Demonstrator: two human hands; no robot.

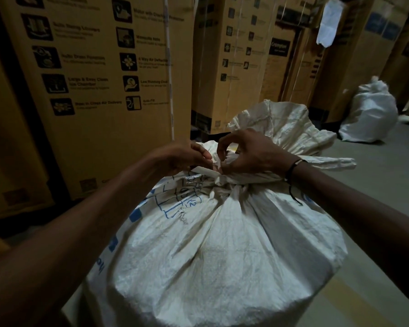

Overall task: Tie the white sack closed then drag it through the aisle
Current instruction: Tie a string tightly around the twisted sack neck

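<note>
The white sack [213, 244] stands upright on the floor [376, 185], directly in front of the person and close to the near edge of the view. It is full and rounded. Its mouth is gathered into a narrow neck [232, 185], and the loose fabric above the neck fans out toward the far side.

Both hands work at the neck. The left hand [187, 156] is closed in a pinch on a flat white strap [204, 171] that runs across the gathered fabric; holding it taut likely keeps the neck from spreading while the knot is formed. The right hand [248, 153] is curled, with its fingers [222, 147] pinching the strap or the bunched fabric just above the neck; which of the two cannot be told. A dark cord band [293, 168] sits on the right wrist, with a loose end hanging against the sack.

The tying step appears to be in progress: the neck is cinched, but a finished knot is not visible.

Tall cardboard cartons [99, 79] stand close along the left side and across the far side, leaving the open floor to the right as the aisle. A second white sack [368, 114] rests on the floor at the far right, against the cartons, and may narrow the dragging path.
</note>
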